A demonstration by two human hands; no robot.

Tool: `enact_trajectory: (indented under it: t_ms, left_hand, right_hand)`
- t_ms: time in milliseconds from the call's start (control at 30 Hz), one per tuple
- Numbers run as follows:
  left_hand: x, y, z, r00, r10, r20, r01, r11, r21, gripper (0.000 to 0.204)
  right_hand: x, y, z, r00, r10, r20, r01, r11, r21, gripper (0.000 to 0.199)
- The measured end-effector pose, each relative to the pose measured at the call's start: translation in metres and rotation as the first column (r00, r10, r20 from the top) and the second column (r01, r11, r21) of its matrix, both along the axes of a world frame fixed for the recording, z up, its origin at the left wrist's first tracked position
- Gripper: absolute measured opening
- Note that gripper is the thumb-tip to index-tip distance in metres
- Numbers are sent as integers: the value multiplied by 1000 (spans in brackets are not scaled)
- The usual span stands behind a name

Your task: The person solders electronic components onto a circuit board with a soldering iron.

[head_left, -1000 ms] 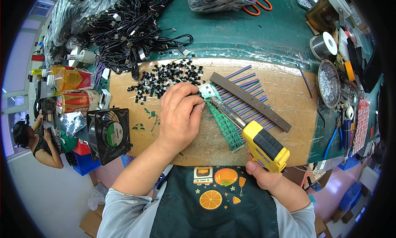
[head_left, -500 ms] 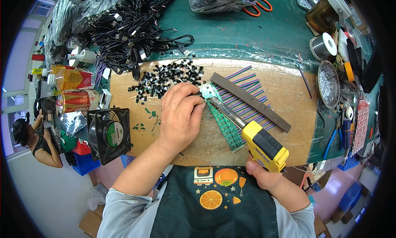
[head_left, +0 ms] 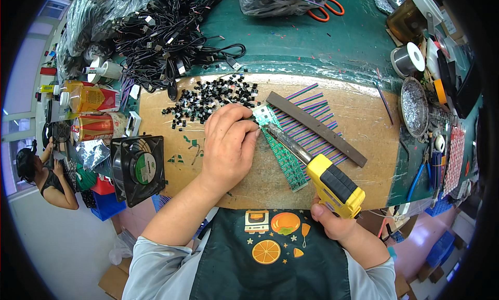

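My right hand (head_left: 332, 221) is wrapped round the handle of a yellow and black soldering gun (head_left: 335, 183). Its metal barrel points up and left, and the tip is at the upper part of a long green circuit board strip (head_left: 283, 157), close to my left fingertips. My left hand (head_left: 228, 144) is closed in a pinch at the board's left edge; what the fingers grip there is hidden. Striped multicoloured wires (head_left: 306, 124) stick out from the board's right side. Across them lies a dark flat bar (head_left: 316, 129).
Small black connectors (head_left: 210, 98) lie heaped beyond my left hand, with tangled black cables (head_left: 161, 40) behind. A black fan (head_left: 138, 170) stands at the left edge. At right are a solder spool (head_left: 407, 60) and a round metal dish (head_left: 414, 106). Orange-handled scissors (head_left: 326, 11) lie far back.
The soldering gun's tip has shifted very slightly at the board's upper part. Both hands keep their grip and nearly the same place.
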State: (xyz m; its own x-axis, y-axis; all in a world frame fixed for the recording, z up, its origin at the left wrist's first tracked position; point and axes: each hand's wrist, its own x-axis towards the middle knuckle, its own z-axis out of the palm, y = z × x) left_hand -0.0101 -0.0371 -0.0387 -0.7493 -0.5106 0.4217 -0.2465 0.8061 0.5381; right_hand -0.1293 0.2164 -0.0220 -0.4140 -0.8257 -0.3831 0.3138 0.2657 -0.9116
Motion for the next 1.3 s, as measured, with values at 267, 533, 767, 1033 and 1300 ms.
enact_trajectory:
  t_ms: [267, 533, 767, 1033, 1300]
  left_hand:
    - [0, 0, -1, 1000, -4, -24, 4, 1000, 3, 18]
    - [0, 0, 2, 1000, -4, -3, 4, 1000, 15, 18]
    - [0, 0, 2, 1000, -7, -7, 7, 1000, 6, 18]
    - [0, 0, 1, 1000, -10, -6, 10, 1000, 3, 18]
    - [0, 0, 2, 1000, -6, -9, 6, 1000, 3, 18]
  right_hand:
    - [0, 1, -1, 998, 46, -36, -47, 999, -21, 42]
    - [0, 2, -5, 997, 53, -64, -56, 997, -52, 44]
    - [-1, 4, -6, 992, 81, -101, -88, 994, -63, 46]
    - [-1, 4, -4, 995, 79, -67, -82, 996, -44, 46]
    - [-1, 1, -4, 999, 24, -22, -26, 998, -57, 52]
